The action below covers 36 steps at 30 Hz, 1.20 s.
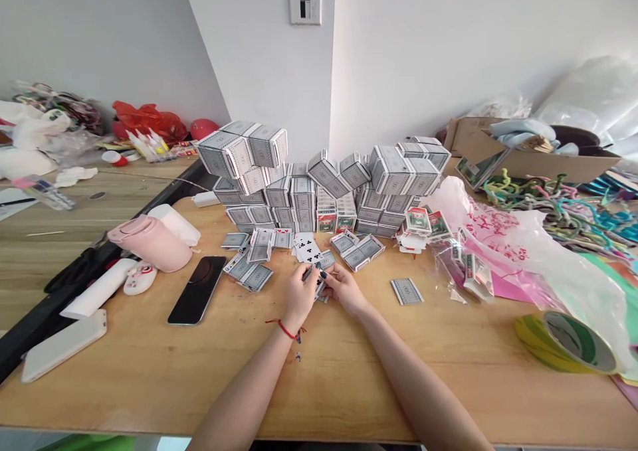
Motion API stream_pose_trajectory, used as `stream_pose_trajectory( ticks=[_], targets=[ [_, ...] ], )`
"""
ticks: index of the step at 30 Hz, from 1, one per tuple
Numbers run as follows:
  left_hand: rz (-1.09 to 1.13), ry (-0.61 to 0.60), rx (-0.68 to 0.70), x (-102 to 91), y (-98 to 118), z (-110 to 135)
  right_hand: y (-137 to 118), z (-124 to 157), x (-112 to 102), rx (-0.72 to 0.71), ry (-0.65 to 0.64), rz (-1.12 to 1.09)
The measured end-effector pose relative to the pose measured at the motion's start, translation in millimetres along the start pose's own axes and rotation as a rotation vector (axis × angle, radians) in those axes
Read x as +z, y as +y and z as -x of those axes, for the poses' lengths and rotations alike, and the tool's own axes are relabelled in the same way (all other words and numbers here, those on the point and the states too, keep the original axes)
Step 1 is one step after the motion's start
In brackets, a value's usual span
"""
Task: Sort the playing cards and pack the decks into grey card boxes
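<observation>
My left hand (pixel 300 293) and my right hand (pixel 346 289) meet at the middle of the table, both closed on a playing card (pixel 319 286) that the fingers partly cover. Just beyond them lie loose face-up cards (pixel 306 246) with black clubs. Folded card pieces (pixel 250 273) with grey patterned backs rest to the left, and an open card box form (pixel 365 252) sits to the right. One single card (pixel 407 291) lies face down further right. Behind stand stacked card blocks (pixel 282 195), built from cards with grey backs.
At left are a black phone (pixel 197 290), a pink bottle (pixel 152 244), a white power bank (pixel 64 346) and a small white-and-red case (pixel 140 278). Card packs (pixel 417 221), a plastic bag (pixel 513 232), a roll of yellow-green tape (pixel 565 342) and a cardboard box (pixel 538 162) stand at right.
</observation>
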<state>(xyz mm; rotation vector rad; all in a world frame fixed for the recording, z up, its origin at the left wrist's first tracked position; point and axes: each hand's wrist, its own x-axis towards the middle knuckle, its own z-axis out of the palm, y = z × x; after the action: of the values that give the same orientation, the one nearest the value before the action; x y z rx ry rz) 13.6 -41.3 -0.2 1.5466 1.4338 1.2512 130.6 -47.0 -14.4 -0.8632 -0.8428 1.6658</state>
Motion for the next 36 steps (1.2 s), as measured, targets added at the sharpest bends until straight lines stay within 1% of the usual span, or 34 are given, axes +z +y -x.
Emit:
stream_pose_trajectory(
  ticks=[3,6,9,13,15,23,28,32,36],
  targets=[
    [-0.011,-0.036,0.016,-3.3,0.4,-1.5,-4.3,1.1,-2.5,0.050,-0.039,-0.042],
    [-0.018,-0.076,0.034,-6.3,0.7,-2.9,-6.0,2.2,-3.6,0.078,-0.044,-0.026],
    [-0.027,-0.109,0.059,-9.1,0.0,-4.0,-5.7,3.2,-3.2,0.073,-0.063,0.023],
    [-0.060,-0.128,0.065,-12.3,-0.7,-5.2,-6.0,4.7,-1.4,0.045,-0.138,0.124],
    [-0.071,-0.131,0.070,-13.2,-0.2,-5.6,-6.8,5.5,-0.4,0.040,-0.153,0.167],
    [-0.097,-0.126,0.049,-13.7,1.1,-8.7,-3.3,5.2,2.5,-0.001,-0.140,0.220],
    [-0.103,-0.126,0.022,-11.1,-1.3,-11.5,2.4,1.2,0.3,0.016,-0.101,0.233],
    [-0.063,-0.162,-0.002,-8.9,-5.6,-13.7,5.7,-1.2,-3.0,0.028,-0.081,0.261],
    [0.015,-0.180,-0.057,-7.8,-10.4,-16.5,7.8,-1.1,-4.0,0.016,-0.090,0.265]
  ],
)
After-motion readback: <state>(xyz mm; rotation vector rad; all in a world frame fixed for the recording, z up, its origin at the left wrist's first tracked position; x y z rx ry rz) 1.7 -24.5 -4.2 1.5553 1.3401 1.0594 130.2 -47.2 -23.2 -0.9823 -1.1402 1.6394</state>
